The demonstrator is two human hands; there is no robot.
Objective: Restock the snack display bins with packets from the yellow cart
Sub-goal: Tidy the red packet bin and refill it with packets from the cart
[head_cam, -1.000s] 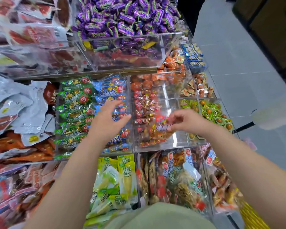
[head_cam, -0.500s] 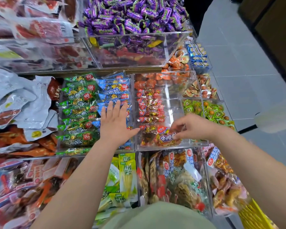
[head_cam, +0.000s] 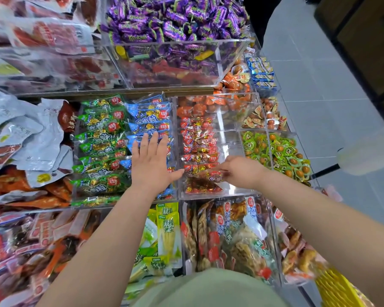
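Observation:
My left hand lies flat with straight fingers on the blue packets in a clear bin, next to a row of green packets. My right hand pinches a red-labelled clear packet low in the front of the neighbouring clear bin, which holds a row of red and gold packets. A corner of the yellow cart shows at the bottom right.
Purple candies fill the upper bin. Orange packets and green round snacks sit to the right. Yellow-green packets and mixed bags fill the lower bins. Grey tiled floor lies right.
My left hand flattened down onto the blue packets. My right hand lowered the red-labelled packet into the front of the bin.

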